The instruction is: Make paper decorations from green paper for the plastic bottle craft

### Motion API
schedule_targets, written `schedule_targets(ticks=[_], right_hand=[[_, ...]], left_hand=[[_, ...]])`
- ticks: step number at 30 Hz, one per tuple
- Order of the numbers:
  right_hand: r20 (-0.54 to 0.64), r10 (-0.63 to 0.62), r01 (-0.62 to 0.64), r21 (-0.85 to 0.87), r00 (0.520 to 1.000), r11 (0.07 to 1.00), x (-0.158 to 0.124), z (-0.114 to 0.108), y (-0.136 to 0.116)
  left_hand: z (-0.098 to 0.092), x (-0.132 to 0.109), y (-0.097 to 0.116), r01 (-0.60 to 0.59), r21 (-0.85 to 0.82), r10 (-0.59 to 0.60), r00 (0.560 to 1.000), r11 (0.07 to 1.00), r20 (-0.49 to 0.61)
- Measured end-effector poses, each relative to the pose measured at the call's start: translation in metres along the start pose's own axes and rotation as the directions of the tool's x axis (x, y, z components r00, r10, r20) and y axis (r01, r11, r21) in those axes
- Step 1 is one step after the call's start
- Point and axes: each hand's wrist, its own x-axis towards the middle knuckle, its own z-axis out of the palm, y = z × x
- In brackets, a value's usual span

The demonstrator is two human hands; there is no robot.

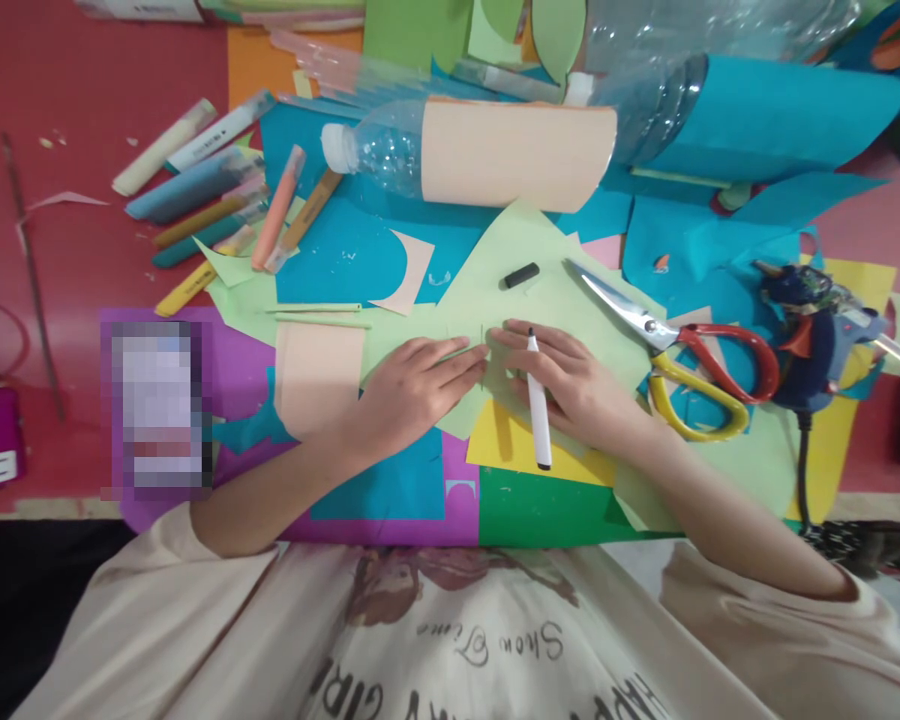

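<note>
My left hand (412,392) lies flat with its fingers stretched out on a light green paper sheet (495,290) in the middle of the table. My right hand (570,385) rests on the same sheet, fingertips almost meeting the left hand's. A white marker (538,415) with a black tip sits tucked between the right hand's fingers, tip pointing away from me. Its black cap (521,275) lies on the green sheet just beyond the hands.
Red-and-yellow-handled scissors (675,350) and a blue glue gun (817,320) lie to the right. A plastic bottle wrapped in peach paper (495,152) lies across the back. Several pens and markers (217,205) are scattered at the back left. Coloured paper scraps cover the red table (82,270).
</note>
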Motion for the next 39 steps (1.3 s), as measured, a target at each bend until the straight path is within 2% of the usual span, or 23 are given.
schedule_targets(ticks=[9,17,24,27,30,33,36,38,39], right_hand=[[-0.022,-0.024,0.023,-0.044,0.999,0.999,0.0,0.004,0.0],[-0.044,-0.048,0.045,-0.076,0.998,0.996,0.0,0.006,0.001],[-0.041,-0.047,0.044,-0.077,0.998,0.996,0.0,0.007,0.0],[-0.045,-0.035,0.033,-0.046,0.998,0.998,0.0,0.007,0.0],[-0.06,0.032,-0.024,0.117,0.998,0.993,0.0,0.002,0.001],[-0.116,0.229,-0.17,0.38,0.967,0.909,0.001,-0.008,0.002],[-0.129,0.462,-0.273,0.658,0.877,0.702,0.006,-0.018,0.003],[-0.072,0.538,-0.283,0.787,0.84,0.549,0.012,-0.02,0.002],[-0.048,0.556,-0.29,0.814,0.83,0.503,0.016,-0.019,0.001]], left_hand=[[0.0,0.0,0.0,-0.016,0.011,0.016,1.0,1.0,-0.024],[0.0,0.0,0.0,0.005,0.014,-0.005,1.0,1.0,0.009],[0.0,0.001,0.0,-0.011,0.036,0.012,1.0,0.999,-0.029],[-0.003,0.004,0.003,-0.025,0.062,0.027,0.999,0.998,-0.018],[-0.008,0.007,0.005,-0.057,0.094,0.057,0.998,0.994,0.011],[-0.009,0.009,0.008,-0.068,0.122,0.068,0.998,0.99,0.009],[-0.006,0.009,0.009,-0.057,0.132,0.061,0.998,0.99,-0.026],[-0.004,0.008,0.011,-0.054,0.131,0.06,0.997,0.99,-0.04],[-0.003,0.008,0.011,-0.051,0.128,0.057,0.997,0.991,-0.043]])
